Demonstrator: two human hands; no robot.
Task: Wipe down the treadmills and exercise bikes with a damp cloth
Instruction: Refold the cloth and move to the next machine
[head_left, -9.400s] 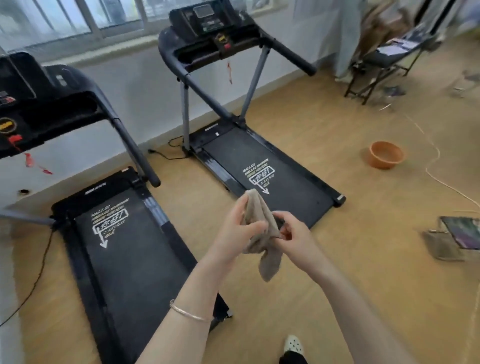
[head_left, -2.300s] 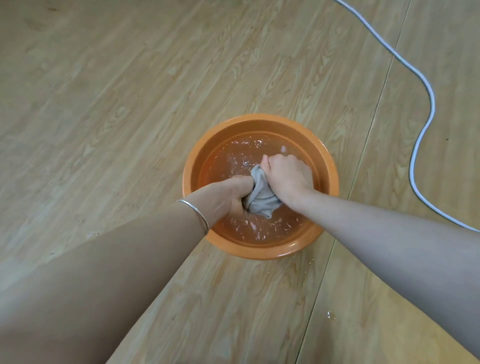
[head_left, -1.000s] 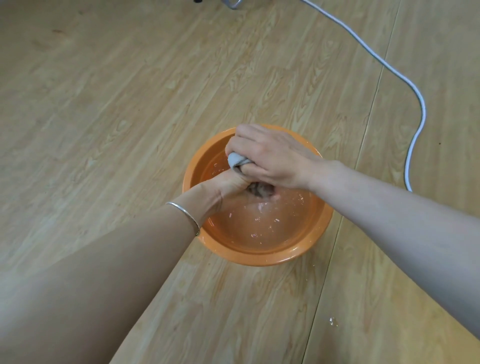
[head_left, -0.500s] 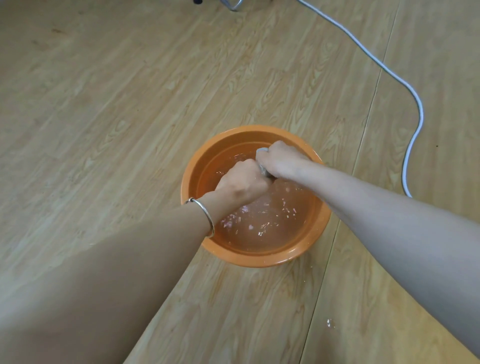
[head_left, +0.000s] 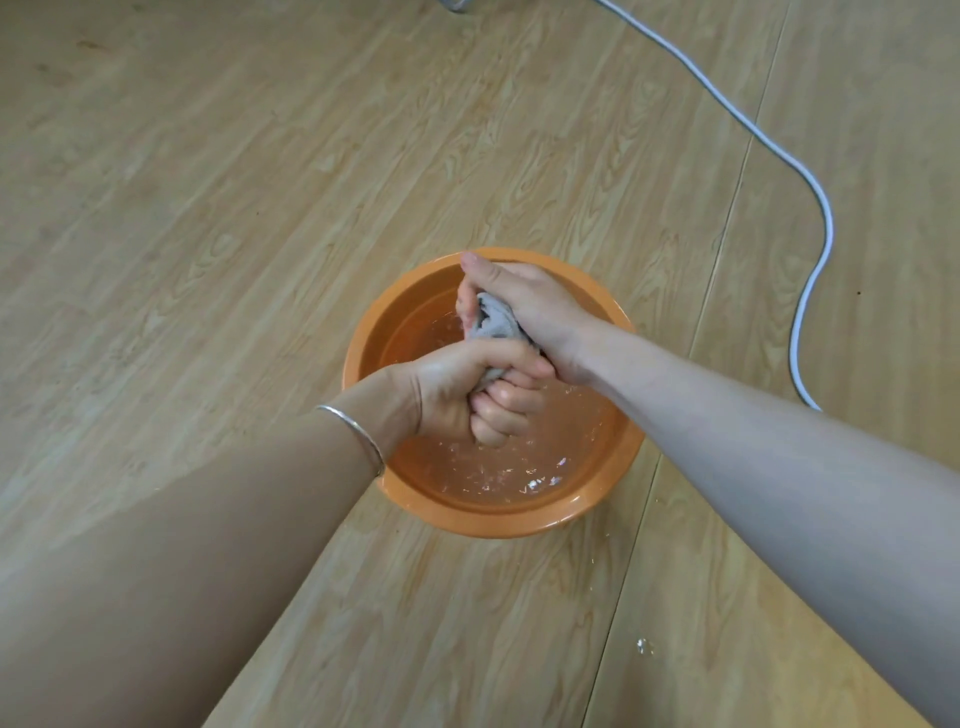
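Cloth risen above orange basin (splashed wooden floor).

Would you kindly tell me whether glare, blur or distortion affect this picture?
Head view: soft, even light; the cloth, left hand and right hand are sharp; small white glints speckle the water in the orange basin; the wide lens enlarges the forearms at the bottom edge.

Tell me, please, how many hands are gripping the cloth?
2: the left hand grips the cloth at its near end, the right hand at its far end, both above the orange basin.
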